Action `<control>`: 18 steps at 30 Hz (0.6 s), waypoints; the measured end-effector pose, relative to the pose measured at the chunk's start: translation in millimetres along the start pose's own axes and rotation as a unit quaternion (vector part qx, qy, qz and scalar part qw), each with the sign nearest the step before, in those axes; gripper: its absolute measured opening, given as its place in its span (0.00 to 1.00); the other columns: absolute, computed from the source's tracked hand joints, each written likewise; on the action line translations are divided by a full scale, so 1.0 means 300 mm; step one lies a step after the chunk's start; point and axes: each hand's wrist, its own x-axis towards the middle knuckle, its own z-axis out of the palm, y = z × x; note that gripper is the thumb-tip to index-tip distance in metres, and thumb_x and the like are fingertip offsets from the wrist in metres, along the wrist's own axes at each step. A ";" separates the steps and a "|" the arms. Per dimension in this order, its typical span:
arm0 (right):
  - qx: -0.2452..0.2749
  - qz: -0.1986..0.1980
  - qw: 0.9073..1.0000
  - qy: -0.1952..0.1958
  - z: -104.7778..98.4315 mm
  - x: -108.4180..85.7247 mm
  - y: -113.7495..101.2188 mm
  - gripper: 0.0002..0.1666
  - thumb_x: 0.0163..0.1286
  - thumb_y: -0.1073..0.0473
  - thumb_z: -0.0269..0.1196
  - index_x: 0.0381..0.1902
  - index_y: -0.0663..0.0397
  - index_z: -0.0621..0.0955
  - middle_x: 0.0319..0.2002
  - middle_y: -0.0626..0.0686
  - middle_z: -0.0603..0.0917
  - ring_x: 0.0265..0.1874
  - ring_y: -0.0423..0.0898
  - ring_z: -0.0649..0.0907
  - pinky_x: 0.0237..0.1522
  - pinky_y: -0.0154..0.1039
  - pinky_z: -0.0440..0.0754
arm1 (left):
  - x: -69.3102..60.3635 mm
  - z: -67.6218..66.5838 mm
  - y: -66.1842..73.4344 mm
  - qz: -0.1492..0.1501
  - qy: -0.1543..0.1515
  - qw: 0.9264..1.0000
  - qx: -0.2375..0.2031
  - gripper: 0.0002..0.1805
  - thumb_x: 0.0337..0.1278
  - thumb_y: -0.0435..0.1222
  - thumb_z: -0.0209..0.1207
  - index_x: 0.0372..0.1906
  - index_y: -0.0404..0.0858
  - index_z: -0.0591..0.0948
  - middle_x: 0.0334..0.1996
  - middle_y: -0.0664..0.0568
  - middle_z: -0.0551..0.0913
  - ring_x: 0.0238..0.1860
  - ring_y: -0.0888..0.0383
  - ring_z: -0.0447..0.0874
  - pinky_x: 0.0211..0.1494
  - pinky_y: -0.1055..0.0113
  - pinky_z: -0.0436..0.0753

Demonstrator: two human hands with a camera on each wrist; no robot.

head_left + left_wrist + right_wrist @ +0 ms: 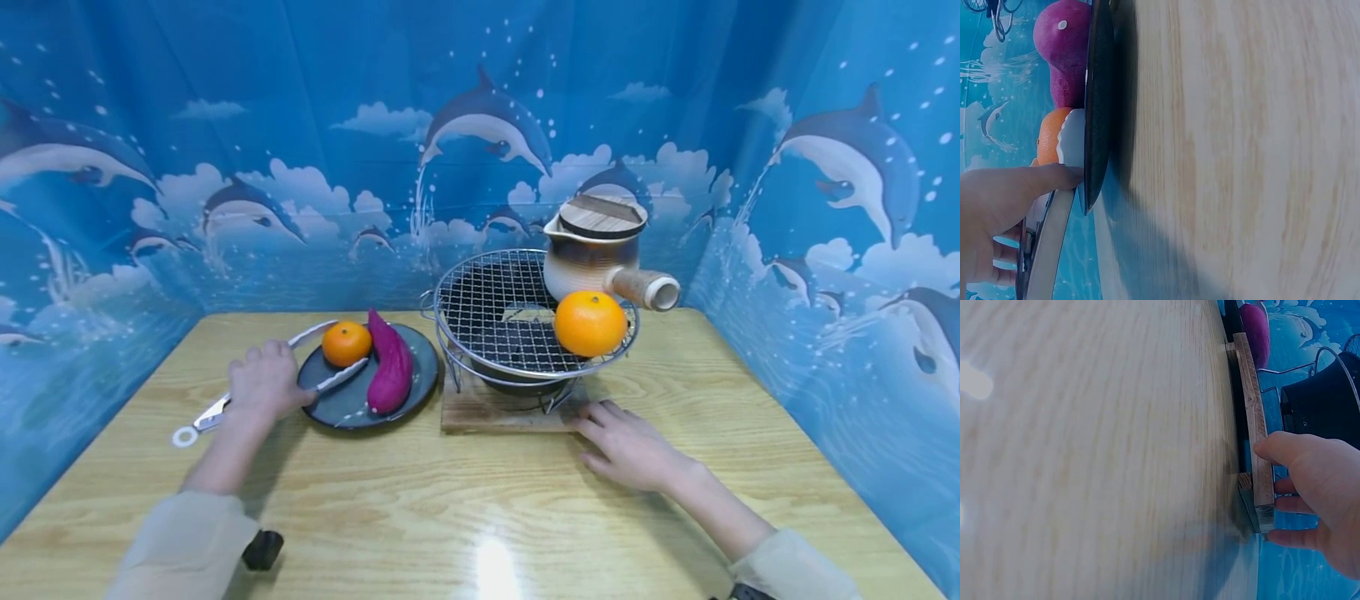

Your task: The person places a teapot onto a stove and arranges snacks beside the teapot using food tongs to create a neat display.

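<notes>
Apparently the work is partway along: the left hand (261, 379) has the tongs (213, 413) around the small orange (347, 343), but the fruit sits on the plate (425, 360), so lifting it looks like the part left undone. Whether the tongs press on it firmly, I cannot tell. A big orange (590, 323) already lies on the grill (487, 308), well to the right of that hand, with the pot (566, 271) just behind it; the purple vegetable (389, 382) is on the plate too.

The small orange lies just beyond the left hand's thumb, ahead and to its right, one arm of the tongs on its far side and one on its near side. The purple vegetable is farther right, past the orange. The left hand is partly closed, thumb and fingers holding the tongs' spread arms. The right hand (626, 446) is loosely spread, fingertips at the near right corner of the board (480, 417) under the grill, grasping nothing firmly as far as shown.
</notes>
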 end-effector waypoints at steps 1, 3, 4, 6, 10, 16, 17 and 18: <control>0.000 0.000 1.000 0.000 0.000 0.000 0.000 0.25 0.55 0.52 0.66 0.51 0.53 0.79 0.43 0.53 0.76 0.44 0.50 0.76 0.45 0.48 0.77 | 0.000 0.001 0.000 0.001 0.004 1.000 0.000 0.46 0.33 0.50 0.70 0.49 0.16 0.67 0.38 0.29 0.70 0.41 0.32 0.69 0.38 0.41 0.69; 0.001 0.000 1.000 0.001 0.000 0.000 0.001 0.25 0.55 0.52 0.66 0.51 0.53 0.79 0.43 0.53 0.76 0.44 0.50 0.76 0.45 0.48 0.77 | -0.001 0.003 -0.001 0.002 0.010 1.000 0.001 0.46 0.33 0.49 0.70 0.48 0.16 0.67 0.37 0.29 0.70 0.41 0.31 0.69 0.38 0.41 0.69; 0.000 0.000 1.000 0.001 0.000 0.000 0.001 0.25 0.56 0.52 0.66 0.51 0.53 0.79 0.43 0.53 0.76 0.44 0.50 0.77 0.45 0.48 0.77 | -0.001 0.003 -0.001 0.003 0.012 1.000 0.002 0.45 0.33 0.49 0.70 0.48 0.16 0.67 0.37 0.29 0.70 0.41 0.31 0.69 0.38 0.41 0.69; 0.001 0.000 1.000 0.001 0.000 0.000 0.001 0.25 0.56 0.52 0.66 0.51 0.53 0.79 0.43 0.53 0.77 0.44 0.50 0.77 0.45 0.47 0.77 | -0.002 0.003 -0.002 0.004 0.015 1.000 0.001 0.45 0.33 0.49 0.70 0.48 0.16 0.67 0.37 0.29 0.70 0.41 0.31 0.69 0.38 0.41 0.69; 0.000 0.000 1.000 0.001 0.000 0.001 0.001 0.25 0.56 0.51 0.66 0.51 0.53 0.79 0.44 0.53 0.76 0.44 0.50 0.77 0.45 0.47 0.77 | -0.005 0.004 -0.003 0.007 0.020 1.000 0.003 0.45 0.34 0.49 0.70 0.48 0.16 0.67 0.37 0.29 0.70 0.41 0.31 0.69 0.38 0.40 0.69; -0.001 0.001 1.000 0.000 -0.002 0.000 -0.001 0.25 0.56 0.52 0.66 0.51 0.53 0.79 0.44 0.53 0.76 0.44 0.50 0.77 0.45 0.48 0.77 | -0.010 0.007 -0.005 0.007 0.024 1.000 0.001 0.45 0.35 0.49 0.70 0.48 0.15 0.67 0.36 0.29 0.70 0.41 0.32 0.70 0.37 0.41 0.70; 0.000 0.001 1.000 -0.001 -0.002 0.000 -0.001 0.25 0.56 0.52 0.66 0.51 0.53 0.79 0.44 0.53 0.76 0.44 0.50 0.77 0.45 0.48 0.77 | -0.010 0.007 -0.006 0.007 0.025 1.000 -0.001 0.44 0.34 0.49 0.70 0.48 0.15 0.67 0.36 0.29 0.70 0.41 0.32 0.70 0.37 0.41 0.70; 0.000 0.002 1.000 -0.002 -0.002 0.000 -0.001 0.25 0.56 0.51 0.66 0.51 0.53 0.79 0.44 0.53 0.76 0.44 0.51 0.77 0.45 0.48 0.77 | -0.011 0.007 -0.006 0.007 0.024 1.000 -0.002 0.44 0.34 0.49 0.70 0.47 0.15 0.67 0.36 0.29 0.70 0.40 0.33 0.70 0.37 0.41 0.70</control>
